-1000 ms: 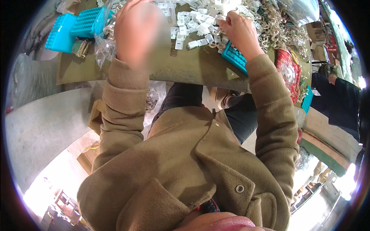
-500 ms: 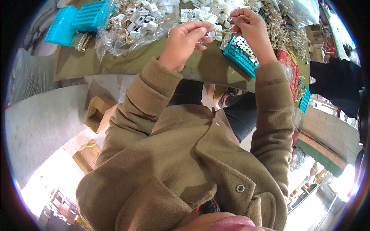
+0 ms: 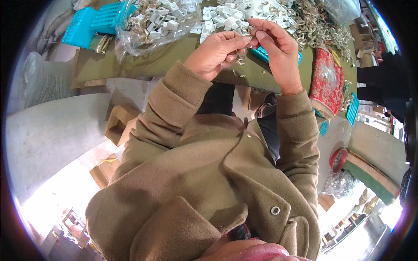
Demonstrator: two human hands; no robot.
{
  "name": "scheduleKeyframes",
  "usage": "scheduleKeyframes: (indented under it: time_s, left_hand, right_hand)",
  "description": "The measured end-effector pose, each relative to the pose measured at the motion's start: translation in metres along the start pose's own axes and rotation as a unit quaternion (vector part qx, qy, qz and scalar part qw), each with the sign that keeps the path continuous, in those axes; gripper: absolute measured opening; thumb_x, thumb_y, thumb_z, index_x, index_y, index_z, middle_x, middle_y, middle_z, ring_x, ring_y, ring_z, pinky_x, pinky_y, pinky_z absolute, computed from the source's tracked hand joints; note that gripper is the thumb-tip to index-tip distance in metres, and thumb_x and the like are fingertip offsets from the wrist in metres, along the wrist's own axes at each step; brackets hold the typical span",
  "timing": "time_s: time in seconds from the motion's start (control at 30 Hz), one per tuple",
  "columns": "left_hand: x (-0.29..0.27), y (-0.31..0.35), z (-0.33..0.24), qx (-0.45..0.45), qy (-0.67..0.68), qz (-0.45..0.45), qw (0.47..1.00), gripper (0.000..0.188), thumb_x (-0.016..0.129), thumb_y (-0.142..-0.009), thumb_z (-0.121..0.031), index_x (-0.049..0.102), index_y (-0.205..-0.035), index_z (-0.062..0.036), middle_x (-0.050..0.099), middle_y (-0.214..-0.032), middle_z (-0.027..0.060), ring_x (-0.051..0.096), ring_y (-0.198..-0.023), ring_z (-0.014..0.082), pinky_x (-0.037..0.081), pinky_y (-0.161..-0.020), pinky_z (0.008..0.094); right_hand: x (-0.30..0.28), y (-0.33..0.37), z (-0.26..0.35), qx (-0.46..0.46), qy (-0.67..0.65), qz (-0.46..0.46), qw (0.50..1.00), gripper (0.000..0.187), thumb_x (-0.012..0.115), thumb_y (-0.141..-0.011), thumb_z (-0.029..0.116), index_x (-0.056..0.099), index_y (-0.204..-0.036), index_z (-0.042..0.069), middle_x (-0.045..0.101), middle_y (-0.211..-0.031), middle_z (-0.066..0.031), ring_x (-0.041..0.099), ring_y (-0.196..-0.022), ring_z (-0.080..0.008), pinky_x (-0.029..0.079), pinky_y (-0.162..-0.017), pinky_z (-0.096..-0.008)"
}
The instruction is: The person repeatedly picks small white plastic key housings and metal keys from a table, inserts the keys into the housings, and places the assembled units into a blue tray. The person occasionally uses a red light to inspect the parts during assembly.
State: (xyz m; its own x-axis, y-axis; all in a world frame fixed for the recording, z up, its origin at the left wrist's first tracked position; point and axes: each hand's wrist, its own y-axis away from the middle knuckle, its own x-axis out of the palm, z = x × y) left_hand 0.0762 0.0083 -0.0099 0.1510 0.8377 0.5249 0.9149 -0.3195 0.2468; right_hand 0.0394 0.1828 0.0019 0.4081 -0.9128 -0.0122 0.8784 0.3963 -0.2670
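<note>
Hands meeting above front edge of green worktable [image 3: 109, 65]. Left hand [image 3: 217, 52] pinching small metal clip [image 3: 240, 58] between thumb and fingers, steadying it. Right hand [image 3: 276, 48] closing fingertips on same piece from above, likely fitting it. Blue tray [image 3: 263, 54] lying just beneath, ready for catching. White plastic pieces [image 3: 226, 13] heaping within reach behind; clear bag [image 3: 152, 26] holding more at left.

Looks like a small assembly workshop: olive-covered worktable [image 3: 130, 65] heaped with small white plastic parts [image 3: 226, 13] and metal rings [image 3: 313, 26], some in a clear bag [image 3: 148, 26], turquoise sorting trays [image 3: 87, 26] alongside, cardboard boxes [image 3: 119, 124] underneath on bare concrete floor [image 3: 48, 139].
</note>
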Motion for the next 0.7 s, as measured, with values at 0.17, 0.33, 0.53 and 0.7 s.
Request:
scheduleKeyframes:
  time_s: [0.17, 0.33, 0.53, 0.7]
  left_hand:
    - [0.007, 0.008, 0.004, -0.054, 0.090, 0.060, 0.993, 0.014, 0.057, -0.100, -0.020, 0.060, -0.099, -0.0062, 0.042, -0.066, -0.0087, 0.032, -0.047, -0.0026, 0.028, -0.041, 0.0134]
    - [0.022, 0.011, 0.009, -0.067, 0.113, 0.036, 0.991, 0.015, 0.058, -0.098, -0.020, 0.060, -0.101, -0.0047, 0.044, -0.065, -0.0082, 0.032, -0.045, -0.0009, 0.029, -0.040, 0.0155]
    - [0.039, 0.012, 0.019, 0.004, 0.037, -0.023, 0.999, 0.013, 0.061, -0.096, -0.016, 0.063, -0.097, -0.0034, 0.049, -0.065, -0.0070, 0.036, -0.047, 0.0007, 0.031, -0.044, 0.0162]
    - [0.058, 0.011, 0.041, 0.230, -0.181, -0.113, 0.949, 0.005, 0.066, -0.089, -0.006, 0.065, -0.086, -0.0014, 0.059, -0.068, -0.0030, 0.049, -0.058, 0.0011, 0.036, -0.049, 0.0188]
  right_hand:
    - [-0.005, 0.022, -0.001, 0.006, -0.066, -0.056, 0.996, 0.011, 0.064, -0.094, 0.004, 0.065, -0.105, 0.000, 0.064, -0.096, 0.0023, 0.058, -0.087, -0.0041, 0.047, -0.077, -0.0183]
    - [-0.007, 0.038, -0.001, 0.006, -0.122, -0.104, 0.987, 0.008, 0.068, -0.091, 0.003, 0.063, -0.097, 0.002, 0.062, -0.092, 0.0026, 0.057, -0.085, -0.0035, 0.046, -0.075, -0.0180]
    - [0.001, 0.053, -0.002, -0.001, -0.158, -0.201, 0.967, 0.011, 0.069, -0.090, 0.004, 0.064, -0.099, 0.003, 0.063, -0.088, 0.0023, 0.056, -0.077, -0.0040, 0.046, -0.068, -0.0195]
    - [-0.004, 0.068, -0.006, 0.076, -0.111, -0.189, 0.973, 0.011, 0.071, -0.090, 0.008, 0.066, -0.098, 0.002, 0.063, -0.083, 0.0033, 0.054, -0.069, -0.0038, 0.043, -0.061, -0.0195]
